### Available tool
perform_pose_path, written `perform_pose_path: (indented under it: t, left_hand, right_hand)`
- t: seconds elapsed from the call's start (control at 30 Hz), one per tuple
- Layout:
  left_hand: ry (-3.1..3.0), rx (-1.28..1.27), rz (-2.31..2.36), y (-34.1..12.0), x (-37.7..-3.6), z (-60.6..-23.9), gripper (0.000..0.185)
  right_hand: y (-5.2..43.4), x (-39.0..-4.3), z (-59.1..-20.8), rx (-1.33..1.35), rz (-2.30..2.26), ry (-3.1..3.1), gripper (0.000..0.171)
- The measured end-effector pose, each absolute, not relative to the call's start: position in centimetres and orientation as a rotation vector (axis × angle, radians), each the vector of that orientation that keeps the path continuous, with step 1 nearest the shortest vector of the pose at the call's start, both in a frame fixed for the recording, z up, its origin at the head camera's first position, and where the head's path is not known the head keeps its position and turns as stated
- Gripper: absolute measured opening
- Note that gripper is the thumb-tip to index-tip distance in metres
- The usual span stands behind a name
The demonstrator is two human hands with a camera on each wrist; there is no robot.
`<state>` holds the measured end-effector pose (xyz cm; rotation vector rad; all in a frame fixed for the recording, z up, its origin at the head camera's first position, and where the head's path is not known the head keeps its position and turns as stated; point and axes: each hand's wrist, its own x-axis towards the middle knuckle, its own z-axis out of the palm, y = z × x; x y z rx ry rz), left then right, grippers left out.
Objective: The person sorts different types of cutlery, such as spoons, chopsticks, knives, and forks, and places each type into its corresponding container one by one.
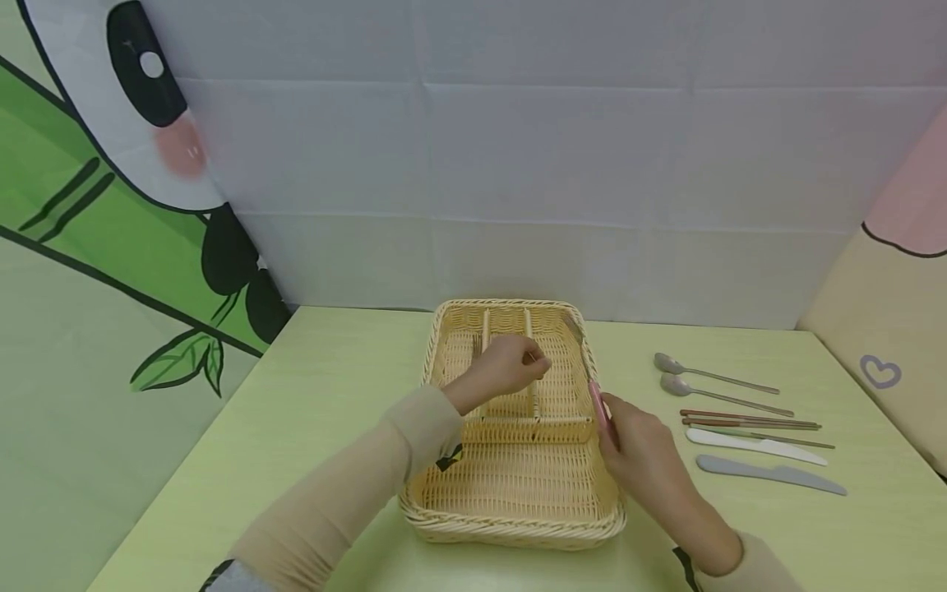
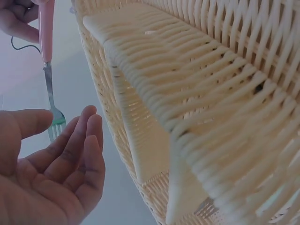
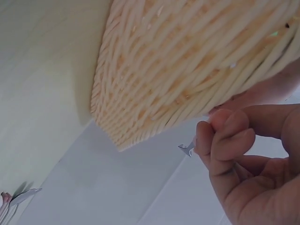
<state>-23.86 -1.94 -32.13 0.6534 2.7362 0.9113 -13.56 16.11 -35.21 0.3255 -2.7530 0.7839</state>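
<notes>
A wicker basket [image 1: 518, 530] with woven dividers stands on the table. My right hand [image 1: 644, 444] holds a fork by its pink handle [image 1: 598, 404], over the basket's right rim, tines pointing away from me. In the left wrist view the metal part of that fork [image 2: 49, 86] shows beyond my left hand [image 2: 61, 173]. My left hand reaches over the middle of the basket with loosely bent fingers, thumb apart, holding nothing. Another fork [image 1: 476, 345] lies in the back left compartment, partly hidden by that hand. The right wrist view shows only a bit of metal [image 3: 187, 149] past the fingers.
On the table right of the basket lie two spoons [image 1: 684, 384], reddish-brown chopsticks [image 1: 750, 420], a thin green-ended utensil [image 1: 784, 437], a white-handled knife [image 1: 755, 445] and a grey knife [image 1: 769, 474]. A pale cloth wall [image 1: 518, 164] rises behind the table.
</notes>
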Motion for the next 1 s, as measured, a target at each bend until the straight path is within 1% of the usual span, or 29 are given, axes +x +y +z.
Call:
perform_pose_path:
  t: [0.2, 0.47, 0.77, 1.0]
  left_hand:
    - [2.671, 0.652, 0.979, -1.3, -23.9, -32.6, 0.029]
    - [2.633, 0.642, 1.031, -0.6, -23.6, -33.0, 0.036]
    - [2.647, 0.648, 1.020, -0.5, -23.5, -33.0, 0.030]
    - [2.562, 0.556, 1.147, -0.6, -23.9, -33.1, 0.025]
  right_hand:
    - [15.3, -13.4, -35.2, 0.354, 0.789, -2.747, 0.033]
    - [14.6, -13.1, -35.3, 0.396, 0.754, -2.721, 0.025]
    - [14.1, -12.9, -35.6, 0.419, 0.740, -2.699, 0.025]
    - [13.9, -12.9, -35.7, 0.411, 0.792, -2.733, 0.034]
